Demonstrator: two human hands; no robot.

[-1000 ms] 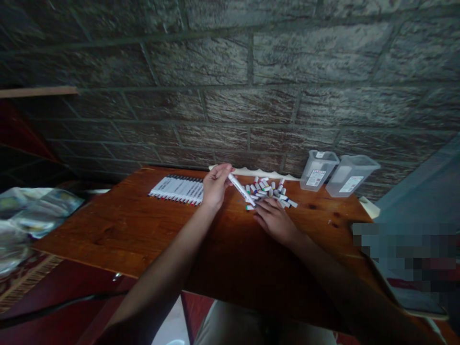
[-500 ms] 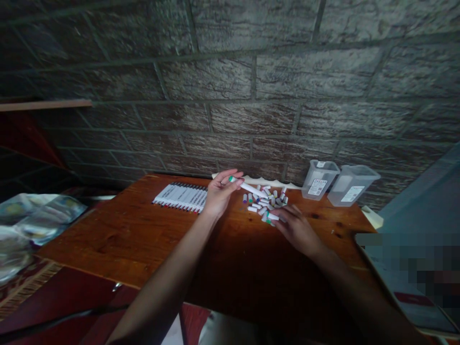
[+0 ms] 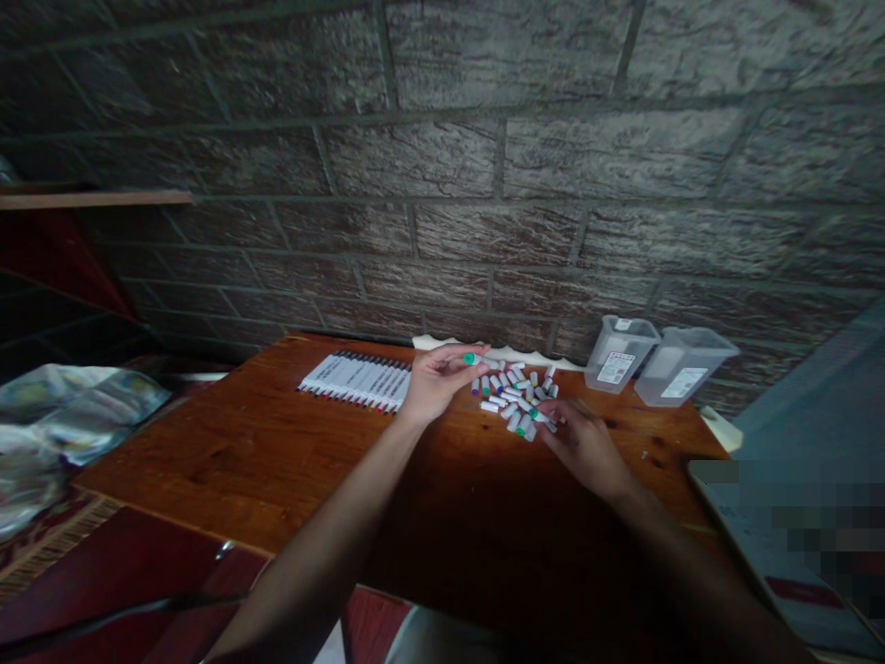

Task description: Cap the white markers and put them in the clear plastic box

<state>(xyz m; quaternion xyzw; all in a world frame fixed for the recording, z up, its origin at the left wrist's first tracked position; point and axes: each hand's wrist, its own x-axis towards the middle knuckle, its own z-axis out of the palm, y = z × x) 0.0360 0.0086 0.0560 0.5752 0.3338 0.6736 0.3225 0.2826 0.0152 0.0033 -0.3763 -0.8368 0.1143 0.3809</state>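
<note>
My left hand (image 3: 437, 380) is closed on a white marker with a green end (image 3: 470, 358), held just above the wooden table (image 3: 277, 452). My right hand (image 3: 579, 441) rests on the table at the near edge of a pile of loose marker caps (image 3: 515, 395), its fingers curled on a cap or two there. A neat row of white markers (image 3: 359, 380) lies left of my left hand.
Two clear plastic containers (image 3: 619, 353) (image 3: 681, 365) stand at the back right against the brick wall. A crinkled plastic bag (image 3: 55, 415) lies off the table's left. A white strip runs along the table's back edge.
My left hand turned the marker so its green end now points up-right, with the barrel hidden in the hand. My right hand moved right along the cap pile.
</note>
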